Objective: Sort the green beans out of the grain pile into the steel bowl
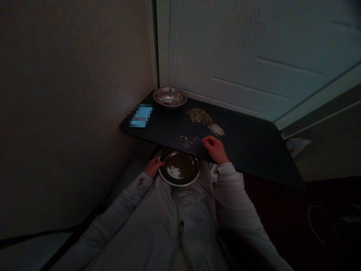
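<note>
My left hand (153,166) grips the left rim of a steel bowl (180,183), held at my lap just under the table's front edge. Small dark greenish grains, perhaps mung beans, lie in it over the shiny bottom. Over the table's near edge, my right hand (216,149) is closed in a pinch on what looks like a small clear plastic piece (193,142). A few white grains (184,139) lie beside that piece. Farther back are a mixed pile of greenish and pale grains (199,116) and a small heap of white grains (217,130).
The dark tabletop (254,146) carries a second steel bowl (169,98) with a small red item inside, and a lit, blurred-out phone (141,116) at the left. A wall (84,94) and a white door (225,56) stand close. A white cable (310,218) lies at lower right.
</note>
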Available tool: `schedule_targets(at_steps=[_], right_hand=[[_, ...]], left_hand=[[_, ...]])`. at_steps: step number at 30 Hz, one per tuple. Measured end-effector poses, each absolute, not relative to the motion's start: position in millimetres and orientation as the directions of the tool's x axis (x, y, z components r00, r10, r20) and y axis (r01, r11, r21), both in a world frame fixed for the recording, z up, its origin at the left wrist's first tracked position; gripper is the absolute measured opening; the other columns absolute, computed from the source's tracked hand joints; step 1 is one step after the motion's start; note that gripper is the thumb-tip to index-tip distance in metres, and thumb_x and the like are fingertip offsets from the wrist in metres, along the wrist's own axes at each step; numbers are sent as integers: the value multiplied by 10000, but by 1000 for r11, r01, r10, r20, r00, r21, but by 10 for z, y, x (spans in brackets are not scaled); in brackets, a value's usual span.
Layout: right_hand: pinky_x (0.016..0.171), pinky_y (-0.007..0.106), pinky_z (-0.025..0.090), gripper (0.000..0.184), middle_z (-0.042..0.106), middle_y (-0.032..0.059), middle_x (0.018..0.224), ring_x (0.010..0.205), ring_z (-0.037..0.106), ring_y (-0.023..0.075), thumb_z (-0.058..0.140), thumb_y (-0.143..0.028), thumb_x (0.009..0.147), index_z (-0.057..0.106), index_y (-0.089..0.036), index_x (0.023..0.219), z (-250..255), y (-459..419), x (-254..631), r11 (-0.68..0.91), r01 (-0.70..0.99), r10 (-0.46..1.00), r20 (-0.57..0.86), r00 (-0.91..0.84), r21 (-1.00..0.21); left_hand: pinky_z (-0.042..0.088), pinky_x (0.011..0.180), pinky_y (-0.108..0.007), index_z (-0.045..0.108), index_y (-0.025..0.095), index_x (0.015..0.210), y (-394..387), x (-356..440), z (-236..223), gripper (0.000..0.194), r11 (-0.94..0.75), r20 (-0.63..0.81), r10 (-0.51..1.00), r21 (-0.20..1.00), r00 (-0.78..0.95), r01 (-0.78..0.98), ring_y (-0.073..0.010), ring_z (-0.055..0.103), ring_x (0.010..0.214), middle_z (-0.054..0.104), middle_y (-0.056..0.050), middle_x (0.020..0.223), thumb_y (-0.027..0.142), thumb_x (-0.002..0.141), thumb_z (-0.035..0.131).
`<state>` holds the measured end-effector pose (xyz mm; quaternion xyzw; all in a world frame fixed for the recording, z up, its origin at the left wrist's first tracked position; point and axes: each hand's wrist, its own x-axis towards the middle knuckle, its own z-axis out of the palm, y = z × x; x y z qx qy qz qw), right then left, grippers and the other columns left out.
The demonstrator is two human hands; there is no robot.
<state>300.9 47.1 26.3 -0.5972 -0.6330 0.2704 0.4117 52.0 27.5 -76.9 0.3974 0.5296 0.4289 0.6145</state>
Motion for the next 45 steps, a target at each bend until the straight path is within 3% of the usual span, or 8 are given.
schedule_targets(at_steps=[9,27,35,45], right_hand=[[505,205,328,155,488,-29,536,519,437,92,450,-302,636,525,-167,640,248,483,3015,131,529,978,197,69,-839],[549,216,360,210,550,-14,570,551,492,100,476,-355,659,554,-163,691,280,445,2986,156,497,987,109,-121,-854],[537,219,346,275,512,-5,586,549,448,101,398,-387,698,533,-149,723,202,550,3052,138,538,922,306,238,-832],[554,226,351,278,533,4,611,577,478,113,413,-389,694,552,-152,741,205,582,3016,139,592,947,281,154,-794]], left_hand=[[406,735,-328,605,148,860,273,521,-722,373,355,-348,934,930,82,-96,-217,567,761,647,-23,721,240,499,600],[402,737,-325,614,141,809,272,531,-694,330,352,-345,935,933,85,-82,-221,565,758,646,-29,722,240,495,605],[403,735,-327,605,140,857,261,542,-716,385,335,-326,942,933,82,-132,-218,563,762,648,-26,754,245,487,604],[407,719,-323,605,138,831,285,521,-747,345,329,-321,943,940,90,-92,-205,569,721,641,-20,697,237,501,600]])
